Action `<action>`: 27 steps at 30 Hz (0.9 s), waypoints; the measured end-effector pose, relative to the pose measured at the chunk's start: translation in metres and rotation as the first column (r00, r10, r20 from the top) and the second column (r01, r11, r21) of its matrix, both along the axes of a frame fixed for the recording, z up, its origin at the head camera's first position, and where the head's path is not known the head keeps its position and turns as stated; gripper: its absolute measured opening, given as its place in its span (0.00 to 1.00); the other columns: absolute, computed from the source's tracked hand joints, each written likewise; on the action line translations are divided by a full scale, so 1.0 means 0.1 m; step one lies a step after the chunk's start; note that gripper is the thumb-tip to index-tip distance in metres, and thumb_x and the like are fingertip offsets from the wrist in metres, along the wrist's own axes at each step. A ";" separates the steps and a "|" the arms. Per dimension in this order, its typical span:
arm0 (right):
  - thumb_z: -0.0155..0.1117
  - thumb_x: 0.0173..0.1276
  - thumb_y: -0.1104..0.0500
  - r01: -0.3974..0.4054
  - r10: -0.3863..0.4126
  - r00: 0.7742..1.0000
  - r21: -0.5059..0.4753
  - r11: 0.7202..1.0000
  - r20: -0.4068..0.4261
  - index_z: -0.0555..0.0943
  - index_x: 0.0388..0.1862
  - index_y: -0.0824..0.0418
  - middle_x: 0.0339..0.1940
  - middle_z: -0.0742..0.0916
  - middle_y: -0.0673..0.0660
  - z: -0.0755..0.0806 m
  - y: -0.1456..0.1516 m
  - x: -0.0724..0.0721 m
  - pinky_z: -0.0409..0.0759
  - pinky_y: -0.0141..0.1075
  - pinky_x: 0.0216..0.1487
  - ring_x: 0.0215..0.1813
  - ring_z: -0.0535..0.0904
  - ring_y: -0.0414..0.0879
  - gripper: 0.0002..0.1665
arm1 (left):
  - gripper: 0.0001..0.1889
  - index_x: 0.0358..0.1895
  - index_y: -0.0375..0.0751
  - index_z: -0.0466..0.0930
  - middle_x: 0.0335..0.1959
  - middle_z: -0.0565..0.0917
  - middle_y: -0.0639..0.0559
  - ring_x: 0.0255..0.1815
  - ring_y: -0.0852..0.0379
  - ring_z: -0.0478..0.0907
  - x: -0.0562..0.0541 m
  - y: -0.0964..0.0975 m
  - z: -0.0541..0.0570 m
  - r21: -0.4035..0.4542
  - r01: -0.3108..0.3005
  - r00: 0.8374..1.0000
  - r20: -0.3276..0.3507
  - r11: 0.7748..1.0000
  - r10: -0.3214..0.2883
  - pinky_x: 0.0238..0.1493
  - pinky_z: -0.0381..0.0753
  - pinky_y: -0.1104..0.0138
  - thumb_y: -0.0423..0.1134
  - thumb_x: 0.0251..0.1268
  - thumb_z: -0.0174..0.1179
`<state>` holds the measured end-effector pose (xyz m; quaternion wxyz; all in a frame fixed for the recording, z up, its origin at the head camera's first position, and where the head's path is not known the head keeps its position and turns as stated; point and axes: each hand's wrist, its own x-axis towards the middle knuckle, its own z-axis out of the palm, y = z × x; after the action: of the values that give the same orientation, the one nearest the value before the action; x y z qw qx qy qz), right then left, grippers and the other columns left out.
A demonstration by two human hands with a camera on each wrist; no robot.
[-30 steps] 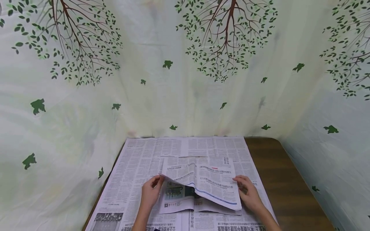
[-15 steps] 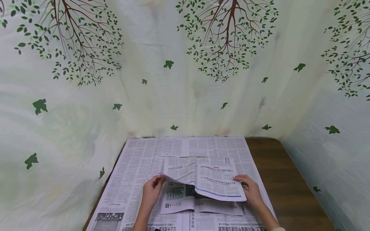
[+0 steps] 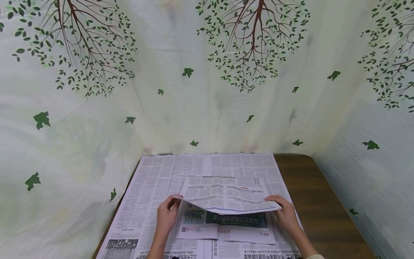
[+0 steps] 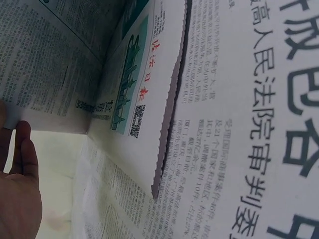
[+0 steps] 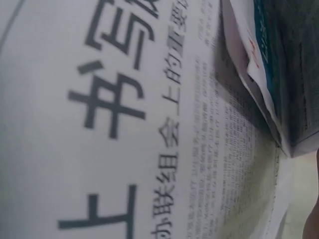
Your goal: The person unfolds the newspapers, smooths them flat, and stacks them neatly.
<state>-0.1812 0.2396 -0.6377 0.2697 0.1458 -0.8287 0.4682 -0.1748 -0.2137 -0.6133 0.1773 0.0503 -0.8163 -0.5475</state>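
Observation:
A folded newspaper (image 3: 226, 233) lies near the front of the table, its upper flap (image 3: 233, 201) raised off the lower pages. My left hand (image 3: 166, 216) pinches the flap's left corner; the left wrist view shows the fingers of that hand (image 4: 20, 189) at the page edge. At the right corner, my right hand (image 3: 287, 217) grips the flap between thumb and fingers. Under the flap, a dark green headline band (image 3: 239, 220) and a small green picture (image 3: 194, 216) show. In the right wrist view only a sliver of the hand (image 5: 313, 216) appears at the edge.
Spread newspaper sheets (image 3: 155, 187) cover most of the table beneath the folded one. Bare dark wood (image 3: 317, 201) shows along the right side. A pale curtain (image 3: 220, 118) printed with trees and leaves closes in the back and both sides.
The flap's right side has risen, and its front edge has moved away from me, uncovering more of the lower page. My right hand has shifted slightly right; the left has barely moved.

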 end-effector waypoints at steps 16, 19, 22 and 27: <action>0.72 0.57 0.79 0.040 -0.036 0.998 -0.075 0.996 0.052 0.89 0.40 0.61 0.40 0.90 0.62 0.12 -0.04 0.03 0.76 0.15 0.48 0.47 0.81 0.24 0.17 | 0.06 0.48 0.45 0.87 0.47 0.90 0.53 0.54 0.59 0.85 0.01 -0.03 0.10 -0.021 -0.037 0.999 -0.022 0.999 0.036 0.60 0.80 0.74 0.38 0.72 0.65; 0.70 0.57 0.81 0.036 -0.033 0.998 -0.068 0.997 0.050 0.89 0.40 0.65 0.41 0.90 0.66 0.29 -0.09 0.10 0.77 0.15 0.48 0.47 0.82 0.25 0.16 | 0.12 0.50 0.45 0.87 0.50 0.89 0.51 0.55 0.56 0.85 -0.01 -0.06 0.10 -0.009 0.020 0.997 -0.077 1.000 -0.021 0.57 0.76 0.82 0.28 0.67 0.67; 0.70 0.58 0.80 0.041 -0.037 0.997 -0.057 0.998 0.067 0.88 0.41 0.68 0.41 0.90 0.67 0.47 -0.13 0.17 0.77 0.15 0.47 0.47 0.82 0.24 0.15 | 0.21 0.53 0.46 0.87 0.54 0.88 0.49 0.57 0.49 0.85 -0.04 -0.11 0.09 -0.053 0.094 0.988 -0.118 0.994 -0.100 0.55 0.74 0.84 0.20 0.60 0.68; 0.70 0.60 0.78 0.027 -0.019 0.996 -0.082 0.996 0.087 0.89 0.41 0.67 0.40 0.90 0.66 0.59 -0.15 0.18 0.79 0.18 0.47 0.46 0.83 0.24 0.13 | 0.21 0.53 0.51 0.88 0.55 0.87 0.52 0.60 0.47 0.84 -0.08 -0.16 0.07 -0.178 0.149 0.976 -0.131 0.973 -0.174 0.58 0.70 0.86 0.24 0.59 0.70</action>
<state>-0.1630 0.2243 -0.5788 0.2447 0.1045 -0.8211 0.5049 -0.1825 -0.2296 -0.6061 0.1945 -0.0715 -0.8456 -0.4920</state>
